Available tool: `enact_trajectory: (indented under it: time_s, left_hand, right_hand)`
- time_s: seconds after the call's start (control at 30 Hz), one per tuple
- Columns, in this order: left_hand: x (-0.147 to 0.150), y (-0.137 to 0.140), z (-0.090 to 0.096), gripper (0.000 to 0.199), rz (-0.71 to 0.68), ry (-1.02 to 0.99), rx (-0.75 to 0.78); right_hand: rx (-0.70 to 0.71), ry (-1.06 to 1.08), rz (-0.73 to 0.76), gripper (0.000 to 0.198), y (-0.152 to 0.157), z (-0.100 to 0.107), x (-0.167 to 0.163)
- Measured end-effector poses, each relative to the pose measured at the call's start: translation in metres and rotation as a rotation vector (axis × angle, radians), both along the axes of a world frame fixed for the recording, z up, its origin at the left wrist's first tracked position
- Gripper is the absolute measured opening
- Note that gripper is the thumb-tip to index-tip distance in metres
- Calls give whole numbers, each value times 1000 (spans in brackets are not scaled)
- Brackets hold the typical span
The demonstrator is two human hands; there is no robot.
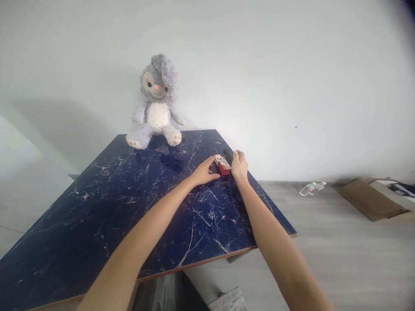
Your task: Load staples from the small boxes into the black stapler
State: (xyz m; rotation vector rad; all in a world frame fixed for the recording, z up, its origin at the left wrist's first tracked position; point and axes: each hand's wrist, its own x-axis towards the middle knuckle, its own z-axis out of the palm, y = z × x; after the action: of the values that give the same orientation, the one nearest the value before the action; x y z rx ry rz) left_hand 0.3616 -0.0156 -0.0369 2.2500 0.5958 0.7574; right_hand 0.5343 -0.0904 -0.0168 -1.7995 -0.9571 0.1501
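Observation:
A small red and white box (222,165) lies on a blue marble-patterned tabletop (168,190), between my two hands. At the box's left side, my left hand (204,172) curves with thumb and fingers apart. Its fingertips are close to the box's edge; whether they touch it I cannot tell. My right hand (240,165) is just right of the box, its fingers closed. Beside those fingers a dark object (228,154) shows in part behind the box. Its kind is unclear, and my right hand hides the rest.
A grey plush toy (158,103) with a white belly sits at the table's far edge against the white wall (259,77). On the floor to the right are clear plastic bottles (313,188) and an open cardboard box (369,198). The table's right edge runs beneath my right forearm.

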Motion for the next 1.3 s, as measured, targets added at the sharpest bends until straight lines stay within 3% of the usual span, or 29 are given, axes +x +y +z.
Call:
enact_trajectory:
  time_s: [0.07, 0.2, 0.33, 0.47, 0.6, 1.07, 1.17, 1.3]
  left_hand:
    - [-31, -3, -2, 76, 34, 8, 39]
    - [-103, -14, 5, 53, 167, 90, 200]
    - [-172, -31, 12, 45, 238, 208, 297]
    - [-213, -36, 12, 43, 304, 259, 296]
    - [-221, -33, 13, 46, 352, 246, 229]
    - [-211, -42, 19, 43, 255, 280, 255]
    - [-212, -42, 19, 40, 261, 282, 283]
    - [-213, -40, 19, 39, 296, 263, 316]
  right_hand:
    - [37, -148, -4, 50, 0, 1, -8]
    - [-95, -426, 30, 30, 1, -7, -23]
    - [-169, -501, 76, 29, 3, -19, -24]
    - [-163, -522, 111, 28, 4, -23, -19]
    - [-188, -532, 102, 32, 3, -22, -21]
    - [-281, -626, 82, 52, 1, -27, -26]
    - [-244, -624, 55, 55, -1, -21, -31]
    - [-81, -641, 58, 49, -8, -3, -51]
